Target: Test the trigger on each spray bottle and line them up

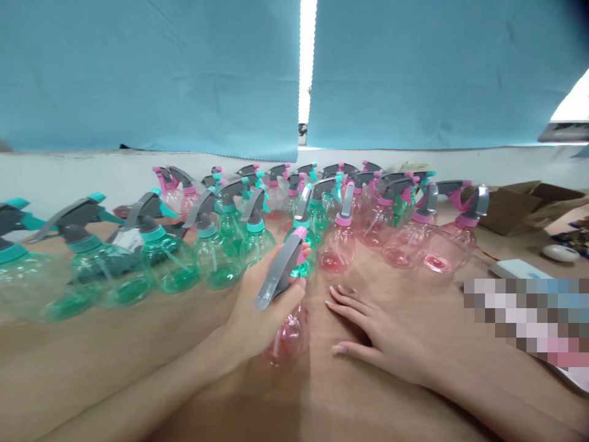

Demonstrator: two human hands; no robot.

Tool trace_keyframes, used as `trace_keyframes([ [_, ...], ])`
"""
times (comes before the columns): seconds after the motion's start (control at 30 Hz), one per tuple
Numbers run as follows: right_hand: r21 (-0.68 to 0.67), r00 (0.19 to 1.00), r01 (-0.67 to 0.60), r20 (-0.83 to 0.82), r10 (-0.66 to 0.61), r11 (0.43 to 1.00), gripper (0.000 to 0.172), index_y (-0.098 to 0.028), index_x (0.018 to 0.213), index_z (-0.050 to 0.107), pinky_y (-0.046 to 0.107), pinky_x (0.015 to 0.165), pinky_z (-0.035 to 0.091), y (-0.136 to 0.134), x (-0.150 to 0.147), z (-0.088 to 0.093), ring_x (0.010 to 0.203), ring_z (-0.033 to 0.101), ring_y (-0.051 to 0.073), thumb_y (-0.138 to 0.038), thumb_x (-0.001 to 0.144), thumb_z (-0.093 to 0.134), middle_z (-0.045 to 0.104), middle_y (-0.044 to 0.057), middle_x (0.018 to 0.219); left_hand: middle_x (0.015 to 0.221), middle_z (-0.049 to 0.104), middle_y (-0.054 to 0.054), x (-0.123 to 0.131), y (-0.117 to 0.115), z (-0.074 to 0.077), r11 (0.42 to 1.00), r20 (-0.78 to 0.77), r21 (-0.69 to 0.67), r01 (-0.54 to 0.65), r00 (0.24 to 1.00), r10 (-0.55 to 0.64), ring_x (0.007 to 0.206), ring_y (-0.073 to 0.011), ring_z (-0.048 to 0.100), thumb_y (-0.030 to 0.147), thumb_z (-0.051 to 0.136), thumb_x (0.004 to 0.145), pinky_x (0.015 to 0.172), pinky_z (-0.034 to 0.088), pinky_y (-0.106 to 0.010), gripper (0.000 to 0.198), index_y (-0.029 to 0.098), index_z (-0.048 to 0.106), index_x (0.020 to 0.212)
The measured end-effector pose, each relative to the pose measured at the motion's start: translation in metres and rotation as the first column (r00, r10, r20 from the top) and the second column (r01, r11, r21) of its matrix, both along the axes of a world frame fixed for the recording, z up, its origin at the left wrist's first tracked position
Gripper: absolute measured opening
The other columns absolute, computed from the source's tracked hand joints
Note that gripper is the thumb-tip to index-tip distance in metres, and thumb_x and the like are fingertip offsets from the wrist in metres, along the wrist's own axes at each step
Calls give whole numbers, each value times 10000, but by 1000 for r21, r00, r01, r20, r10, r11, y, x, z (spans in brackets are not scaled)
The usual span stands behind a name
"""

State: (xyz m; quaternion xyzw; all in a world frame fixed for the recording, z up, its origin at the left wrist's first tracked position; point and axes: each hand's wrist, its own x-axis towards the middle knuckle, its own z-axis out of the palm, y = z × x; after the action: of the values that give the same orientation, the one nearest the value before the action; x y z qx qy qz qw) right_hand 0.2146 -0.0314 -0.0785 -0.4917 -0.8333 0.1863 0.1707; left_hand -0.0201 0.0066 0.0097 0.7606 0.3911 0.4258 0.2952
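My left hand (262, 301) is wrapped round the neck of a pink spray bottle (289, 337) with a grey trigger head and pink nozzle, near the table's middle. The bottle is upright, its neck hidden by my fingers. To its right, my right hand (372, 331) lies with fingers spread and holds nothing. Just beyond it is a clear pink bottle (337, 248) with a pink collar. Green bottles with teal collars, one of them (218, 261) close by, stand in a row beyond my left hand.
Several more pink and green spray bottles stand behind on the table (350, 405). At the right are an open cardboard box (510, 209), a white mouse (560, 253), a white box (519, 269) and a blurred-out patch. Blue cloth (147, 73) hangs behind.
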Motion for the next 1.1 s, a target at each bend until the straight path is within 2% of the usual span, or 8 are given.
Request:
trace_keyframes([
  [0.07, 6, 1000, -2, -1, 2, 1000, 705, -279, 1475, 384, 546, 1179, 212, 0, 0, -1, 1451, 231, 307, -625, 881, 537, 301, 50, 1564, 998, 671, -13, 0, 0, 1, 1000, 6, -2, 10, 1000, -10, 806, -167, 591, 210, 533, 834, 749, 483, -296, 337, 240, 586, 1165],
  [0.27, -3, 1000, 1, 29, -1, 1000, 721, -259, 1478, 380, 539, 1182, 207, 0, 0, 0, 1456, 216, 296, -647, 884, 507, 295, 47, 1565, 787, 631, 26, 0, -1, 0, 1000, -10, 2, -12, 1000, 12, 652, -141, 529, 222, 528, 845, 655, 465, -276, 286, 230, 607, 1120],
  [0.5, -6, 999, -1, 38, 1, 1000, 727, -260, 1480, 377, 528, 1184, 209, 0, -1, 1, 1457, 215, 287, -658, 883, 498, 283, 45, 1570, 845, 639, 16, 0, -1, 1, 1000, -3, 3, 4, 1000, -4, 703, -147, 560, 216, 526, 844, 683, 481, -283, 303, 238, 592, 1139],
  [0.7, -29, 999, 6, 49, -5, 1000, 739, -239, 1477, 386, 525, 1187, 199, 0, -2, 4, 1459, 207, 291, -664, 882, 492, 270, 56, 1573, 862, 641, 9, 0, -1, 0, 1000, 1, -3, 23, 1000, -23, 749, -157, 581, 210, 521, 860, 778, 494, -318, 321, 239, 577, 1175],
  [0.8, -33, 999, 3, 37, -2, 999, 739, -233, 1475, 391, 541, 1184, 194, 0, -2, 4, 1457, 209, 303, -658, 881, 501, 276, 65, 1570, 860, 635, 14, -1, 0, -1, 1000, 1, 25, 3, 1000, -4, 715, -149, 556, 202, 519, 843, 699, 481, -289, 306, 247, 601, 1133],
  [0.9, -35, 1000, 1, 31, 0, 999, 736, -235, 1477, 386, 545, 1184, 194, 0, -2, 3, 1458, 203, 308, -652, 883, 504, 276, 63, 1572, 732, 597, 39, -1, 0, -2, 1000, 19, 7, 7, 1000, -7, 616, -132, 511, 178, 518, 819, 616, 444, -270, 287, 248, 618, 1079],
  [1.0, -27, 1000, 3, 22, -3, 1000, 729, -252, 1479, 382, 545, 1184, 195, 0, -1, 1, 1457, 208, 309, -644, 879, 519, 285, 54, 1571, 660, 555, 54, -1, 1, -1, 998, 43, -50, 43, 998, -41, 547, -121, 475, 170, 513, 815, 586, 426, -271, 291, 244, 615, 1076],
  [1.1, -20, 1000, 1, 28, 0, 1000, 742, -240, 1480, 382, 546, 1185, 192, 1, -1, 1, 1455, 219, 309, -650, 876, 518, 290, 63, 1569, 704, 576, 40, -2, 1, 0, 997, 64, -57, 59, 996, -55, 589, -131, 512, 172, 510, 803, 600, 435, -280, 238, 239, 621, 1003],
])
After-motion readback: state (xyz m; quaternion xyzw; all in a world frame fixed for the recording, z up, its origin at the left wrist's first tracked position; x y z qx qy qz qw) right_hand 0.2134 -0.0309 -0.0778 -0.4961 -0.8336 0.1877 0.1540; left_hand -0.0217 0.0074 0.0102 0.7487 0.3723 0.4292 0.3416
